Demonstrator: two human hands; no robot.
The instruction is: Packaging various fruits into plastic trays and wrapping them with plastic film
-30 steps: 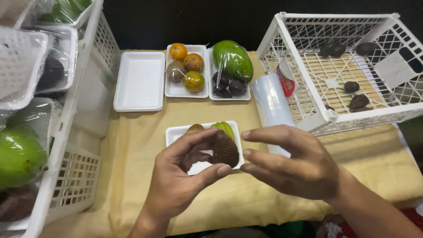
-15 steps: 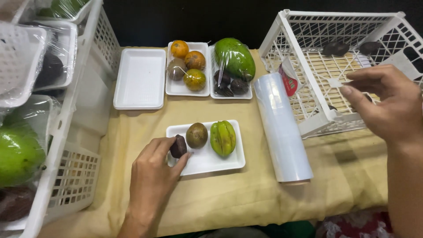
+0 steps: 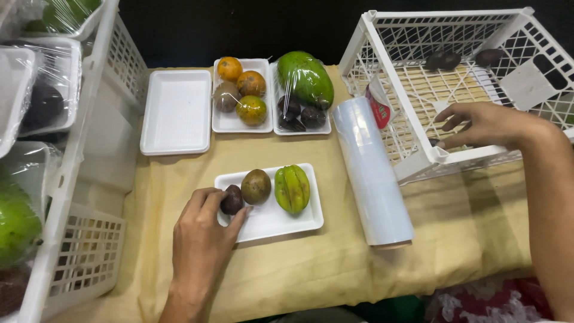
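left hand pinches a dark, round purple fruit on the white tray; right hand spread inside the crate.

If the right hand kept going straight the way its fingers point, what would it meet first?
Probably the small dark fruit on the white crate's floor, just beyond the right hand's fingertips; depth is unclear.
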